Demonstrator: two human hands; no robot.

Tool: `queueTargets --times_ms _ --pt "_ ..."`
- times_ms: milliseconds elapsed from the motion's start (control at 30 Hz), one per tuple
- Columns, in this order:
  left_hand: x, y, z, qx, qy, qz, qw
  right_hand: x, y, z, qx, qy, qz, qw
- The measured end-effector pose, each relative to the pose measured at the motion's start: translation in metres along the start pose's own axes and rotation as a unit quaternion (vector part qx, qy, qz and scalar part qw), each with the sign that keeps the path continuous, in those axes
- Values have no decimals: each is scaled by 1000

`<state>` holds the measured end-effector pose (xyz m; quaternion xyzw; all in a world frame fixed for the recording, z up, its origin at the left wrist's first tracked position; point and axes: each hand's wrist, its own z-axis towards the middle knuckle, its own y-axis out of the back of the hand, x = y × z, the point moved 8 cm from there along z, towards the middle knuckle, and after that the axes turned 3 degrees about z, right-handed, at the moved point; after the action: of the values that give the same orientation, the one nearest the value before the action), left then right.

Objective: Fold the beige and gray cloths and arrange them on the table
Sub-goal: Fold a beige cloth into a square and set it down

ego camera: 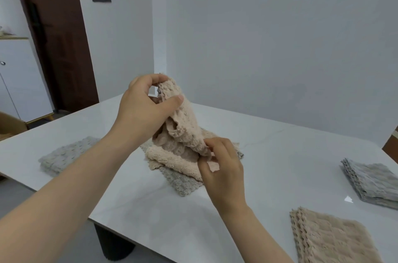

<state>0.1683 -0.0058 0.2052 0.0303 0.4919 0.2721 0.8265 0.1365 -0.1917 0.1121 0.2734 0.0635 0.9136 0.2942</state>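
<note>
A crumpled beige cloth [183, 127] is lifted above the middle of the white table [290, 155]. My left hand [146, 107] pinches its top corner between thumb and fingers. My right hand [219, 168] pinches its lower edge. Beneath it lies a loose pile with another beige cloth [172, 160] on a gray cloth [183, 183]. A folded gray cloth [66, 155] lies at the left. At the right sit a folded gray stack [370, 180] and a folded beige stack [331, 239].
The table's near edge runs diagonally from the left to the bottom middle, with a dark leg [114, 245] under it. A brown door [56, 36] and a white cabinet [19, 77] stand at the back left. White walls lie behind the table.
</note>
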Motion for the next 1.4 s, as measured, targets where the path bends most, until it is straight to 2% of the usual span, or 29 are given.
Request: queueTargets --times_ms 133,267,433,500,600,700,767,900,933,967,1033,1167,1267,1400 --pt "4 5 -2 16 -31 72 997 1 18 3 -36 32 5 999" --pt "8 0 -8 50 -62 74 994 -1 22 4 -30 -5 70 997" --pt "19 -5 -9 94 -43 45 994 -6 23 6 3 -52 120 991" --pt "21 -6 -9 109 -39 27 993 -10 24 5 20 -85 163 983" --pt "23 -11 -12 131 -14 -30 991 -17 24 1 41 -170 267 948" --pt "21 -16 -16 134 1 -61 989 -22 25 -1 38 -235 283 929" --pt "18 -18 -19 126 -14 -54 990 -27 21 0 38 -310 312 897" --pt "13 -26 -22 159 -13 -100 982 -33 -3 -2 116 -480 438 751" --pt "12 -27 -23 168 -11 -118 979 -33 -7 -2 144 -500 449 727" --pt "11 -29 -23 176 -8 -133 975 -33 -10 -1 174 -504 448 718" --pt "10 -31 -25 191 -6 -153 970 -33 -13 2 208 -495 435 723" --pt "7 -35 -28 199 -30 -113 973 -38 -8 7 187 -480 420 747" --pt "4 -39 -30 186 -88 -25 978 -46 5 11 148 -455 346 807" --pt "10 -49 -29 176 -89 11 980 -49 25 22 117 -356 168 912"
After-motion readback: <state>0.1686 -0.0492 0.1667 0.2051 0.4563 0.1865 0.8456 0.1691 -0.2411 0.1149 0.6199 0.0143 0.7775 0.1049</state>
